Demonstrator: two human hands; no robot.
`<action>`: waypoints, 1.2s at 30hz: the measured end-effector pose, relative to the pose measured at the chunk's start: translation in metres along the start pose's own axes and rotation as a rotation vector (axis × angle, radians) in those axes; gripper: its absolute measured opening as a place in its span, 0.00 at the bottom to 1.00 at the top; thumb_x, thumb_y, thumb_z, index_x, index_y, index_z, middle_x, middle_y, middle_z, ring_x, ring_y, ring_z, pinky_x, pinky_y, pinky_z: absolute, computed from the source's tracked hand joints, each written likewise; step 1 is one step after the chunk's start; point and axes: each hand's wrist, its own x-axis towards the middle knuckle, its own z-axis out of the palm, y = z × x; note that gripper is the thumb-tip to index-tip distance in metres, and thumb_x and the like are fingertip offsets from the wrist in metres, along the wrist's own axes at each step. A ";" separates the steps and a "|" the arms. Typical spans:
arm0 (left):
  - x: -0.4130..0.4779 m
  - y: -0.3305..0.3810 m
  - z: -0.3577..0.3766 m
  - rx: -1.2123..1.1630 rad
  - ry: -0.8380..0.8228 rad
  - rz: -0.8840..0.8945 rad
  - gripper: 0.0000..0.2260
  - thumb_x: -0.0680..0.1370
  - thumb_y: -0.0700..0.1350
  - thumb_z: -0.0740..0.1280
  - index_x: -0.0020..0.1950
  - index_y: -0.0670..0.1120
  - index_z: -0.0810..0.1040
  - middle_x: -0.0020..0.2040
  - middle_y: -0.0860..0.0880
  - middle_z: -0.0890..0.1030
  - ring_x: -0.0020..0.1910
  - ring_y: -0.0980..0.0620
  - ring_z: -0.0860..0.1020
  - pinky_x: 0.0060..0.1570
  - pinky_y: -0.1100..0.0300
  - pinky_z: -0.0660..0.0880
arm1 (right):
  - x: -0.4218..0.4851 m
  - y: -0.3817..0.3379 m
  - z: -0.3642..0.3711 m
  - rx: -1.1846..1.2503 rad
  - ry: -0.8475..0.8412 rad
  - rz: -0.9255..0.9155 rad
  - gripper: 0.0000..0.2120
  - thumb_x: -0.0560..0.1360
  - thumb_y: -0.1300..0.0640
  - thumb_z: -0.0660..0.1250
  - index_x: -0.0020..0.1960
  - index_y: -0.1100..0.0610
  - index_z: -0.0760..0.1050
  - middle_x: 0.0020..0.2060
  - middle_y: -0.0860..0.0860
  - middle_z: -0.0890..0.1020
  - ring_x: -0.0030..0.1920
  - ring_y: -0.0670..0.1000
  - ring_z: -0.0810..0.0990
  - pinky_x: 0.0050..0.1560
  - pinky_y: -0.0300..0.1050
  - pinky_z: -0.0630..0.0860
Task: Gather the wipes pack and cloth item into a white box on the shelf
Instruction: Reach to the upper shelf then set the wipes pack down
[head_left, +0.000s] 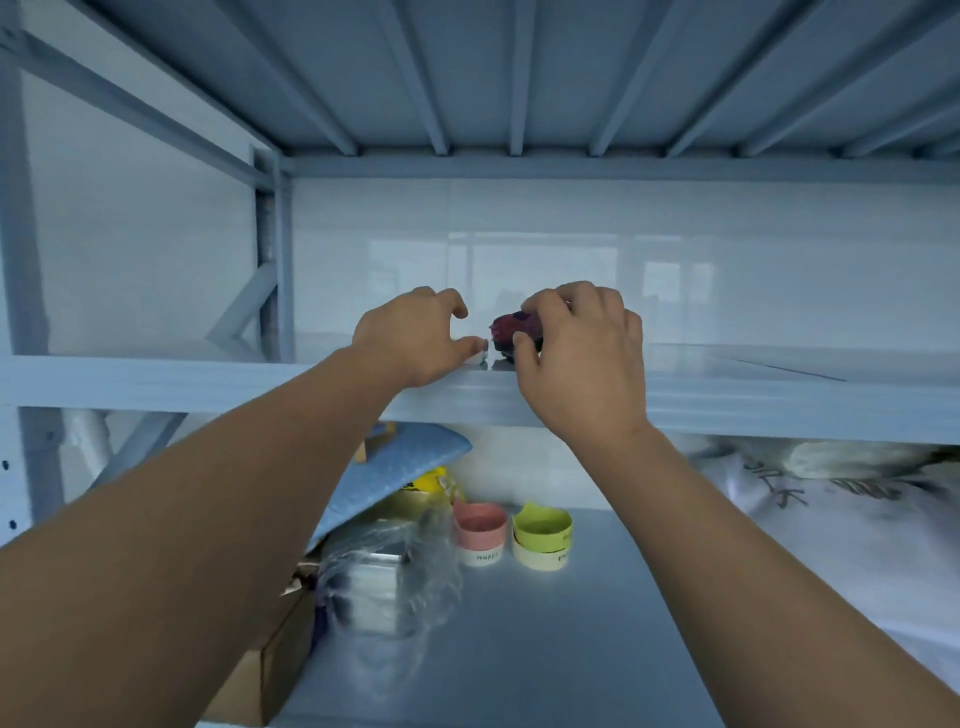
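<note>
Hands are working at the front edge of the upper shelf (727, 405). I am closing my right hand (582, 364) on a small dark red bundle (511, 327), thumb below and fingers curled over its top. I am judging this to be the cloth item, though it is too small to be sure. It is resting on the shelf, just behind the lip.

My left hand (415, 338) is hovering spread, thumb and forefinger apart, its thumb tip touching a small pale object (480, 357) at the shelf edge. Whether that is the wipes pack I cannot tell. No white box is showing.

Handling, as I am judging it:
- Bundle: light, soft, compressible, not fragile. I am taking it across the middle so loose ends are not trailing.
- Pale object: if a film pack, slippery; I am planning to pinch it by the flat sides.
</note>
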 end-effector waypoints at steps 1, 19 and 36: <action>0.004 0.000 0.001 -0.012 -0.031 -0.015 0.25 0.75 0.67 0.63 0.66 0.55 0.73 0.62 0.51 0.76 0.60 0.49 0.76 0.53 0.50 0.74 | 0.005 -0.001 0.002 -0.005 -0.008 0.000 0.15 0.79 0.50 0.60 0.63 0.51 0.77 0.61 0.52 0.77 0.64 0.58 0.72 0.63 0.55 0.67; 0.046 -0.002 0.006 -0.135 -0.106 -0.060 0.07 0.72 0.47 0.69 0.47 0.46 0.78 0.46 0.48 0.79 0.45 0.47 0.77 0.44 0.56 0.75 | 0.032 -0.007 0.019 0.027 -0.053 0.069 0.16 0.78 0.53 0.60 0.64 0.50 0.76 0.61 0.52 0.77 0.63 0.57 0.72 0.63 0.53 0.66; -0.025 0.005 -0.018 -0.707 0.342 0.198 0.11 0.73 0.41 0.71 0.51 0.55 0.81 0.56 0.54 0.76 0.48 0.62 0.79 0.48 0.66 0.76 | 0.013 -0.038 -0.002 1.025 -0.089 0.544 0.16 0.76 0.58 0.61 0.60 0.46 0.78 0.48 0.47 0.84 0.48 0.50 0.82 0.51 0.49 0.79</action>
